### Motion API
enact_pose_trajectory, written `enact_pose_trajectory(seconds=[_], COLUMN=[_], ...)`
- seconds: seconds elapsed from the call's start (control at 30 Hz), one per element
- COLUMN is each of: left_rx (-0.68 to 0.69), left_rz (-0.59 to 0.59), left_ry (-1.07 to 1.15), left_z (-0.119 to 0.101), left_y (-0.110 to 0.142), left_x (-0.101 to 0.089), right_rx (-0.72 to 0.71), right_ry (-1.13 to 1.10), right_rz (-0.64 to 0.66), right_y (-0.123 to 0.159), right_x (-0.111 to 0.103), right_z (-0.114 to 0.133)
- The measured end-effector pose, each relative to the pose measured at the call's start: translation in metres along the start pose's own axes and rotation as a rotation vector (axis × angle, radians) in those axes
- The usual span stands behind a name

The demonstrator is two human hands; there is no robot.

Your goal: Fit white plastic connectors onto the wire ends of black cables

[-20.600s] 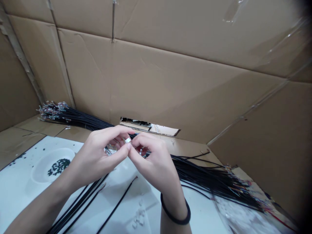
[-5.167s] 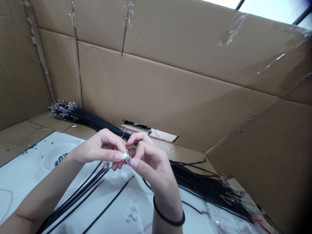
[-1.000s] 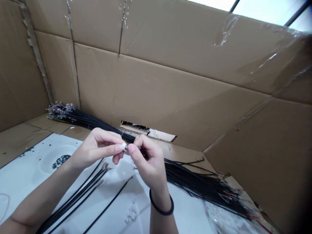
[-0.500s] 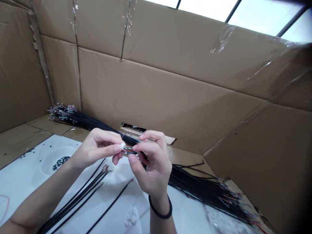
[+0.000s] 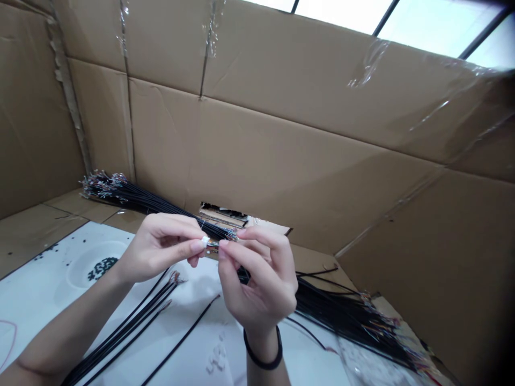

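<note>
Between thumb and forefinger my left hand (image 5: 164, 246) pinches a small white connector housing (image 5: 205, 241). Thin coloured wires (image 5: 213, 245) run out of its right side. My right hand (image 5: 259, 273) pinches these wires close to the housing, with its other fingers loosely curled. Whether every wire sits inside the housing is too small to tell. Below the hands, several black cables (image 5: 132, 327) with stripped, coloured ends lie on the white table, and a single black cable (image 5: 183, 338) lies to their right.
A shallow white dish (image 5: 76, 268) holds small dark pieces. Loose white connector housings (image 5: 217, 356) lie at the front. Large bundles of black cable rest at the back left (image 5: 148, 201) and right (image 5: 346, 311). A cardboard wall (image 5: 281, 145) with a slot stands behind; a clear plastic bag (image 5: 370, 364) lies at right.
Over the last second my right hand opened its fingers, shifted right and pinched the wires again. My left hand kept the connector housing nearly still. The view tilted slightly upward.
</note>
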State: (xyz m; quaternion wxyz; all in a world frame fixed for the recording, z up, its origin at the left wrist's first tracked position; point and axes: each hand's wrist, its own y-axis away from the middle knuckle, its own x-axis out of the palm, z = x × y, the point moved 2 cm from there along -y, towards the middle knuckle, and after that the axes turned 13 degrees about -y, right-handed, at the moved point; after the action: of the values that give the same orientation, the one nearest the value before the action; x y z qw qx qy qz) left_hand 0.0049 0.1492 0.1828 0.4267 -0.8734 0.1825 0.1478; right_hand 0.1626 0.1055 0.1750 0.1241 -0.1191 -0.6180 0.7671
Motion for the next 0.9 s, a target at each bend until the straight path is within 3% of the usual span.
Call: enact_pose_trajectory(seconds=[0.37, 0.9], left_rx=[0.049, 0.038], left_rz=[-0.004, 0.009], left_ry=[-0.073, -0.005], left_z=[-0.0033, -0.0024], left_y=[0.0005, -0.0003], left_x=[-0.001, -0.0006], right_rx=[0.08, 0.074], right_ry=[-0.009, -0.056], right_rz=[0.066, 0.029], right_y=[-0.0012, -0.0004], right_x=[-0.0022, -0.0006], right_z=[0.0028, 0.0033])
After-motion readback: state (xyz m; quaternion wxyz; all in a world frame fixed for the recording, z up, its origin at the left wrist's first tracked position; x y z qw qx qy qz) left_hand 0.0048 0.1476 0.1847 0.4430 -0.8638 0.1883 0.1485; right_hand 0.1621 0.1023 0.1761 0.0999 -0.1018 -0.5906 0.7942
